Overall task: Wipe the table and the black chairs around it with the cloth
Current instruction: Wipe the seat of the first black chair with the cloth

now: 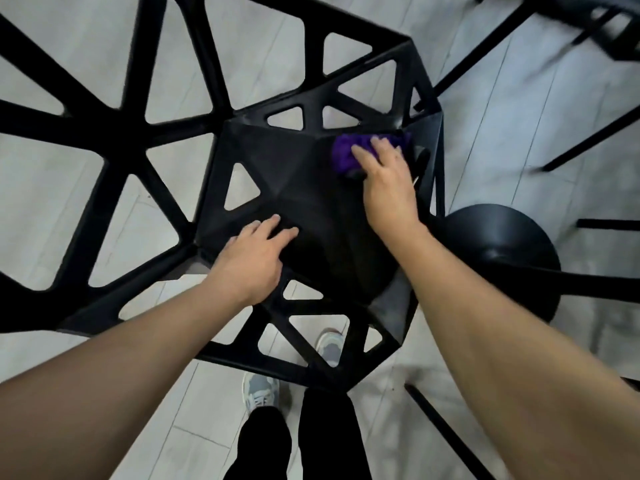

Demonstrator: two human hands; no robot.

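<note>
Purple cloth (346,154): one only, bunched into a wad on the far right part of the seat, right under the wiping fingers.
Black chair (304,174): one being worked on, seen from above. It is hard moulded plastic with a faceted seat and many triangular openings in the seat, back and sides.
Right grip (386,181): fingers apart and laid fairly flat over the cloth, pressing it down on the seat and not clenched round it. A flat palm likely spreads the pressure and lets the wad slide.
Left grip (254,252): fingers spread and straight, resting on the near left part of the seat and holding nothing. It looks placed there to steady the chair against the push of the wipe.
Count of grips: two, both on the same seat and well apart.
Round black disc (502,244): one, on the floor just right of the chair. It may be the foot of the desk, but I cannot tell.
Other dark frame (609,32): one, top right, blurred, with thin legs. It is probably another chair awaiting its turn.
Desk: its top is not in view.
Shoes (259,391): two, showing below the chair on the pale plank floor (519,116).
Stage, judged: seat wiping is under way, with the struts around the openings probably to follow.
</note>
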